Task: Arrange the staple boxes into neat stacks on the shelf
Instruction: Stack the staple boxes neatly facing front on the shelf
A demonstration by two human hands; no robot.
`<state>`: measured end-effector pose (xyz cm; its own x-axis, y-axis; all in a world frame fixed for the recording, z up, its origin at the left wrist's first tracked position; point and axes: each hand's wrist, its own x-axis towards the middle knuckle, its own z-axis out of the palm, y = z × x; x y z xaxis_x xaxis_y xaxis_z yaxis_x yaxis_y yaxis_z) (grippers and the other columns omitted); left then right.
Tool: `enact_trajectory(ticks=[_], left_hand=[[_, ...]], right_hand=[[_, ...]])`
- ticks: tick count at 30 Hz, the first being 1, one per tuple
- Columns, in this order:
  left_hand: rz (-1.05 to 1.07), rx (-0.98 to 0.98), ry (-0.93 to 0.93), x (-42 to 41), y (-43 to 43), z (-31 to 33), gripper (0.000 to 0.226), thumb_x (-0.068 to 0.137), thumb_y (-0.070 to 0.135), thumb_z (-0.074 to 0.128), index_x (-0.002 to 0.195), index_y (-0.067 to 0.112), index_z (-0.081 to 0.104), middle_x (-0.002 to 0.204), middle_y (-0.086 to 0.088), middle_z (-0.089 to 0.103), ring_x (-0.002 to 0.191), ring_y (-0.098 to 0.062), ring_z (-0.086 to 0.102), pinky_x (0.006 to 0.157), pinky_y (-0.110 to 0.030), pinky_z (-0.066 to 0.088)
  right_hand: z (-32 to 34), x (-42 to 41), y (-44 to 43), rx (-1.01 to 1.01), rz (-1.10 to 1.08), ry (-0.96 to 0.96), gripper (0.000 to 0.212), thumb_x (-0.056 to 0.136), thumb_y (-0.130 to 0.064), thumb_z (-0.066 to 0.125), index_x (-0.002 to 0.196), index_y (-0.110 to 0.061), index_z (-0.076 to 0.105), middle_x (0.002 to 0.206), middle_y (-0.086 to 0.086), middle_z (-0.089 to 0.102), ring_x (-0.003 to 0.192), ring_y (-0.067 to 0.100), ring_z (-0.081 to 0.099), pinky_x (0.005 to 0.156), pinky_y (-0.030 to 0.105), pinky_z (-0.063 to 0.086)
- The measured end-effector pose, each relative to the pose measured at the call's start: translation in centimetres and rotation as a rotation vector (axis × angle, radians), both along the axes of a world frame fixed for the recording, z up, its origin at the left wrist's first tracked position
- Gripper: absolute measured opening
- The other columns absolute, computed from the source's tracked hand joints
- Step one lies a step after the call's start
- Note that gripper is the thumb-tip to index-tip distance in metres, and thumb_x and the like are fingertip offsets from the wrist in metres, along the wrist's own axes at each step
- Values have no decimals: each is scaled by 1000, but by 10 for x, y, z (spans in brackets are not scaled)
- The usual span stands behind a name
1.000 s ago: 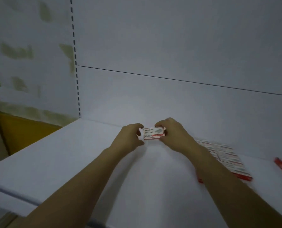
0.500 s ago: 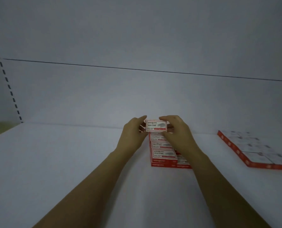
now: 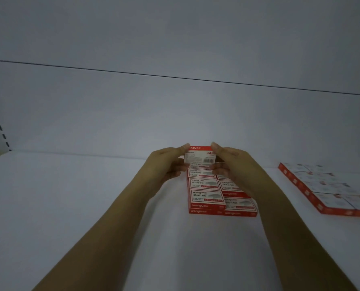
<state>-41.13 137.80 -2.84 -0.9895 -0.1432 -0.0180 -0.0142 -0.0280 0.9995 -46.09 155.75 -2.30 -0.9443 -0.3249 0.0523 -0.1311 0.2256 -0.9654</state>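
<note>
2 hands at centre frame, left hand [image 3: 166,164] and right hand [image 3: 235,164], pinch 1 staple box [image 3: 199,155] by its short ends, fingers curled round it. Best to lower it flat, edges squared to the red-and-white stack [image 3: 206,196] on the shelf [image 3: 91,196]. It hangs over the stack's far end, tipped up, with its barcode face towards us and a red top edge.

Printed cardboard staple box [image 3: 199,155], smooth matt white shelf [image 3: 70,196], matt white back panel [image 3: 175,114]
</note>
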Motion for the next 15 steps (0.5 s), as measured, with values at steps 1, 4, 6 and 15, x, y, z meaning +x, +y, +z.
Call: enact_trajectory(ticks=[1, 4, 6, 15], left_hand=[[-6, 9, -25, -1, 0, 0, 37, 86, 43, 60, 102, 11, 68, 83, -4, 72, 74, -15, 63, 72, -25, 52], [7, 7, -74, -4, -2, 0, 41, 83, 46, 62, 100, 9, 69, 80, -5, 71, 73, -17, 63, 69, -25, 51], [19, 12, -99, -6, -4, -1, 43, 82, 47, 64, 98, 8, 69, 82, -7, 71, 73, -17, 62, 68, -26, 50], [-142, 65, 0, -5, -14, -5, 34, 80, 5, 69, 113, 7, 60, 107, -7, 69, 96, -17, 66, 78, -23, 57]], right_hand=[[-1, -1, -1, -12, -4, -26, 46, 85, -53, 56, 102, -12, 68, 91, 5, 74, 87, 23, 71, 88, 37, 55], [-1, -1, -5, -53, -6, -82, 45, 87, -50, 55, 101, -9, 69, 90, 6, 74, 86, 24, 70, 90, 38, 54], [-1, 0, -6, -65, 8, -108, 45, 88, -48, 55, 102, -7, 68, 91, 7, 74, 86, 24, 69, 90, 37, 54], [10, 9, -3, -90, -28, 89, 42, 80, -32, 70, 120, -21, 61, 106, -5, 69, 91, 13, 70, 82, 30, 56]])
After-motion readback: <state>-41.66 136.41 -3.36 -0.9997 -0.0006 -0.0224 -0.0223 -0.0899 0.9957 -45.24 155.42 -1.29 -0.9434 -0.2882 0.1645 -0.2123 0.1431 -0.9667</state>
